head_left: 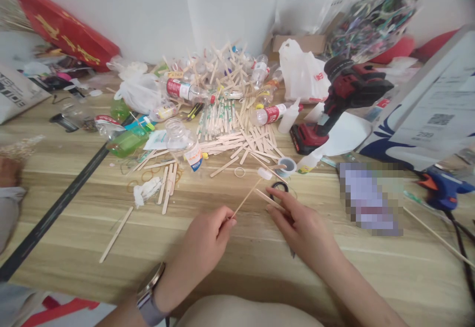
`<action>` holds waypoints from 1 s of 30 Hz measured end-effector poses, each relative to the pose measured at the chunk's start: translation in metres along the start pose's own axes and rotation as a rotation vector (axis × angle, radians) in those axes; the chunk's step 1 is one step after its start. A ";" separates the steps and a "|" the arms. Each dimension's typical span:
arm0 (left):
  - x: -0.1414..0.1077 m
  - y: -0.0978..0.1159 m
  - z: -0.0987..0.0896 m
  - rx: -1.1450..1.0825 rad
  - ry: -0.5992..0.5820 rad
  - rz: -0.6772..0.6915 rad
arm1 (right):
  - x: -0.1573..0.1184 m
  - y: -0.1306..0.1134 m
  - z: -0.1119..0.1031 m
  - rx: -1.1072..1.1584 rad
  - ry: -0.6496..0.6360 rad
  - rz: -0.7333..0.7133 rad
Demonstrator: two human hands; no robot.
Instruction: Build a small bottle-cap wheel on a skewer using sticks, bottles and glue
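Pinched in my left hand (217,228) is a thin bamboo skewer (245,199), slanting up and away to the right. At its far end appears a small white cap-like piece (264,173); whether the two touch I cannot tell. My right hand (300,220) holds a flat wooden craft stick (267,198) between thumb and fingers, its tip pointing left toward the skewer. Black-handled scissors (279,187) lie partly hidden under that hand. Just beyond are a roll of tape (286,165) and a rubber band (239,171).
Many craft sticks (256,141) and plastic bottles (185,144) are heaped toward the wall. A red-black cordless drill (334,99) stands at right, near a blue glue gun (443,188) and a pixelated flat object (371,198). Another person's hand (7,171) shows at far left.
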State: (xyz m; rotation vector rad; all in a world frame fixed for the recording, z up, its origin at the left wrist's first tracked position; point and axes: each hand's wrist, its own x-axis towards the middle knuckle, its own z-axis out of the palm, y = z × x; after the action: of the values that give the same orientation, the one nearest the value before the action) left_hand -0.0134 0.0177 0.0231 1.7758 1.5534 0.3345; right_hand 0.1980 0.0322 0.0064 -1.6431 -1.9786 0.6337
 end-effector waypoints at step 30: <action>-0.011 0.002 0.000 -0.131 -0.113 -0.007 | 0.024 -0.015 0.011 0.993 -0.024 0.405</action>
State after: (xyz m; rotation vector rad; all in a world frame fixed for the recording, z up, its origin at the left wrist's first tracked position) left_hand -0.0145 0.0075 0.0276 1.6593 1.4254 0.3202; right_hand 0.1754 0.0528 0.0091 -1.3377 -0.9916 1.4795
